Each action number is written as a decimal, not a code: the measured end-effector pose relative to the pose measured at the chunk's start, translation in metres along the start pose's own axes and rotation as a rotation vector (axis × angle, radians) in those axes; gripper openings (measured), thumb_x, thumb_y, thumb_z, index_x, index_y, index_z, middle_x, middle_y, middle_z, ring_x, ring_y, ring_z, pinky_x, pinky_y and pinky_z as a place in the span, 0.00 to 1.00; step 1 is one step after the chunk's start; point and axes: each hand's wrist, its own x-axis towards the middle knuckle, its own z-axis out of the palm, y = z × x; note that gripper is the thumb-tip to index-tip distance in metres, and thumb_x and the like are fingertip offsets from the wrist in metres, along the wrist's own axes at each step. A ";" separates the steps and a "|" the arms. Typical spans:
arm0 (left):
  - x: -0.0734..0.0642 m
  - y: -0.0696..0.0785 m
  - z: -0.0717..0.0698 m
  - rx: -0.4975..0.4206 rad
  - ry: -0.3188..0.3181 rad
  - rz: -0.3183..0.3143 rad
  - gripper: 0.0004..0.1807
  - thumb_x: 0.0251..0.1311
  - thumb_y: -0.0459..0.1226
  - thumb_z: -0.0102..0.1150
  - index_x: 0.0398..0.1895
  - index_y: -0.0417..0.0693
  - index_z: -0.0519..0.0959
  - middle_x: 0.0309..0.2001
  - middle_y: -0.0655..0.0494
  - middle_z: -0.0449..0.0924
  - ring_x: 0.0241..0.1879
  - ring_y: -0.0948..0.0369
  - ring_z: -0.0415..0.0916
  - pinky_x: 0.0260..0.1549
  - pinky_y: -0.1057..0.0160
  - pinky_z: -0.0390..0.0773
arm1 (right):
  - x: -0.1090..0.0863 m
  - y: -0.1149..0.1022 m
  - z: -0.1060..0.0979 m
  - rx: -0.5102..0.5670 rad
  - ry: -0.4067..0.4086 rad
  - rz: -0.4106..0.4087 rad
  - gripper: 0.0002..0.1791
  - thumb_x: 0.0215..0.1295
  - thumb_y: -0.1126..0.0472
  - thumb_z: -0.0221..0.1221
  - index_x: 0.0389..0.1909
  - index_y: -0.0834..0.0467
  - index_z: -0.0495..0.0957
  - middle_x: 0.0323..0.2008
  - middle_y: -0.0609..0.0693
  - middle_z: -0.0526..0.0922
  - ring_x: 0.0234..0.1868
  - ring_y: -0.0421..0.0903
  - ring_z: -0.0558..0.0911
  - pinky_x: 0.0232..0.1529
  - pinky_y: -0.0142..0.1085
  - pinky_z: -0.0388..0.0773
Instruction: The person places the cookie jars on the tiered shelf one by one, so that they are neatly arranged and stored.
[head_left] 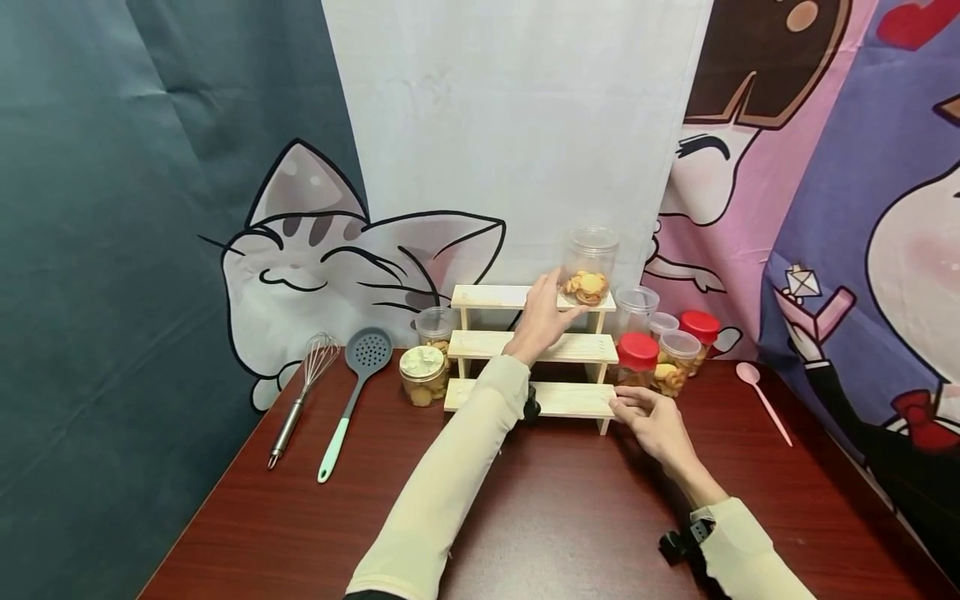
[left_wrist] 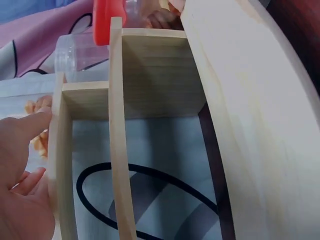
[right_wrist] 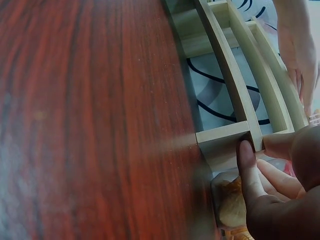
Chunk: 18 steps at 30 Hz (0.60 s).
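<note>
In the head view, a left hand (head_left: 540, 318) is at the top tier of a pale, bare-wood, three-tiered stand (head_left: 570, 400), beside a tall, clear plastic jar (head_left: 592, 265) at that tier's right end. A right hand (head_left: 654, 423) is at the right end of the lowest tier, so the hands are well apart. The step in hand looks like setting or straightening the jar while the stand is steadied; the next move seems to call for easing the fingers off without nudging it. The jar looks upright, with a see-through lid and golden biscuits (head_left: 587, 287) filling only its lower part. Red-lidded and clear-lidded jars (head_left: 677, 358) stand close to the stand's right side.

In the left wrist view, the thumb and fingers lie at the top tier's edge, with biscuits showing between them. The tier hides much of the jar, so I cannot tell whether the hand grips it or merely touches it, nor whether its base bears fully on the wood.

In the right wrist view, the thumb and forefinger pinch the end of the lowest tier, beside its upright support. That hold probably needs to be light but firm, as the slender stand could slide on the glossy, red-brown wooden table (right_wrist: 90, 125).
</note>
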 end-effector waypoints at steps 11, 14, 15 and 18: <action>-0.041 -0.043 -0.044 -0.164 0.149 0.120 0.30 0.70 0.39 0.73 0.71 0.38 0.76 0.62 0.42 0.84 0.62 0.49 0.84 0.66 0.56 0.82 | -0.003 -0.003 0.000 -0.019 0.012 -0.006 0.24 0.77 0.58 0.68 0.66 0.68 0.81 0.55 0.71 0.88 0.41 0.28 0.86 0.44 0.21 0.82; -0.055 -0.060 -0.062 -0.143 0.188 0.091 0.30 0.70 0.43 0.73 0.70 0.41 0.77 0.62 0.45 0.85 0.61 0.50 0.84 0.67 0.55 0.81 | -0.003 -0.003 0.000 -0.021 0.012 -0.009 0.23 0.77 0.58 0.67 0.65 0.68 0.81 0.55 0.71 0.88 0.41 0.28 0.86 0.43 0.21 0.82; -0.060 -0.066 -0.068 -0.141 0.205 0.083 0.30 0.70 0.43 0.74 0.70 0.41 0.78 0.62 0.45 0.85 0.61 0.50 0.84 0.67 0.54 0.81 | -0.003 -0.003 0.000 -0.021 0.011 -0.009 0.23 0.77 0.58 0.67 0.65 0.68 0.81 0.55 0.71 0.88 0.41 0.28 0.86 0.44 0.22 0.83; -0.074 -0.085 -0.087 -0.137 0.257 0.059 0.30 0.69 0.44 0.75 0.69 0.41 0.79 0.61 0.45 0.86 0.61 0.47 0.84 0.66 0.52 0.81 | -0.002 -0.003 0.000 -0.024 0.008 -0.006 0.23 0.77 0.58 0.67 0.65 0.68 0.81 0.55 0.70 0.88 0.41 0.27 0.86 0.44 0.22 0.83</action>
